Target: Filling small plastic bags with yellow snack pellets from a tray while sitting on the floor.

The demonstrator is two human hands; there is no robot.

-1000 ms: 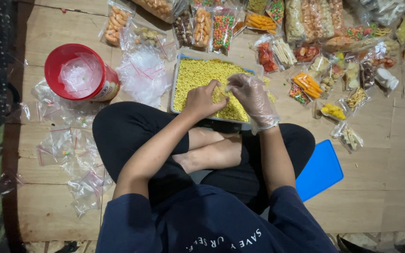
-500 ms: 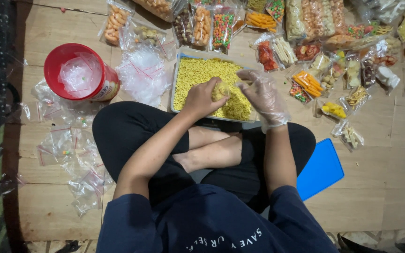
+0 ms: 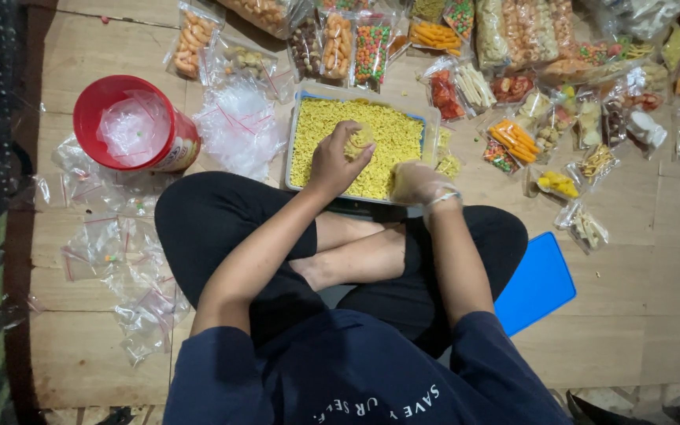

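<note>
Left hand (image 3: 338, 161) holds small bag (image 3: 360, 140) over snack tub (image 3: 432, 130).

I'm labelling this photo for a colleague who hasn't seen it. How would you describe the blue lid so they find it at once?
Start at the seated person's crossed legs on the wooden floor. Just outside the knee on the person's right-hand side lies the blue lid, flat and partly tucked under the leg. It is the only plain solid-blue piece; everything nearby is clear snack bags.

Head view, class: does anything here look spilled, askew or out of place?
Some yellow snack pieces lie on the wooden floor just right of the clear rectangular tub of yellow snack, apparently spilled. Nothing else stands out.
</note>
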